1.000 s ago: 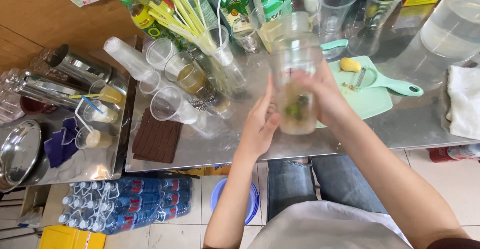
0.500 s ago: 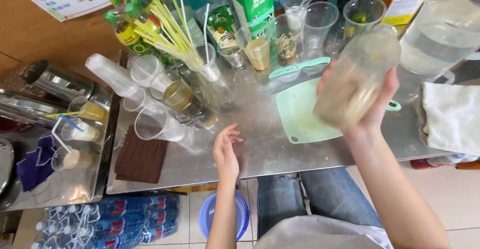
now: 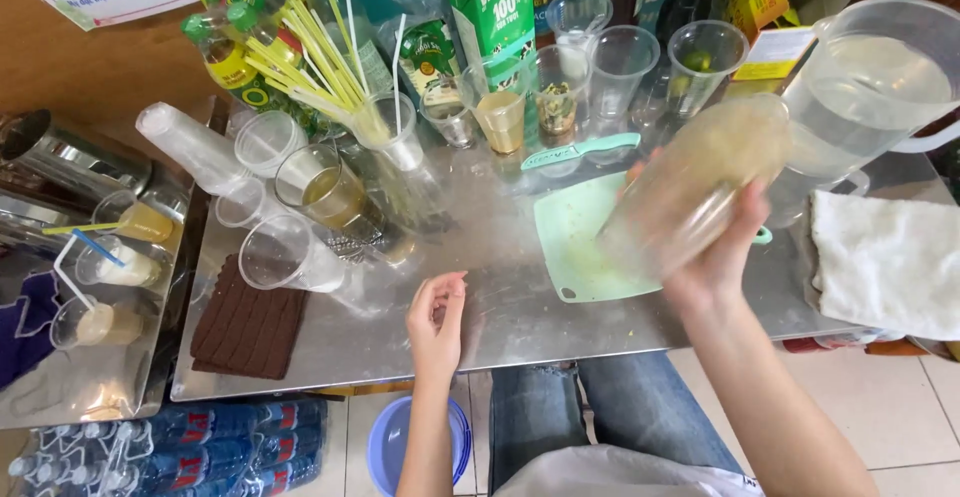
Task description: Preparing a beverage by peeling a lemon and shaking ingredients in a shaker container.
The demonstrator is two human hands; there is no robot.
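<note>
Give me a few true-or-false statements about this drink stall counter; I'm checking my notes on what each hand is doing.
1. The right hand grips a tilted clear plastic shaker cup of cloudy drink. True.
2. The left hand holds a straw. False: it is empty, fingers loosely curled over the steel counter.
3. A pale green plastic cutting board lies under the cup. True.
4. The green-handled knife is in the right hand. False: it lies on the counter behind the board.

Head camera — looking down, close over table (image 3: 520, 317)
</note>
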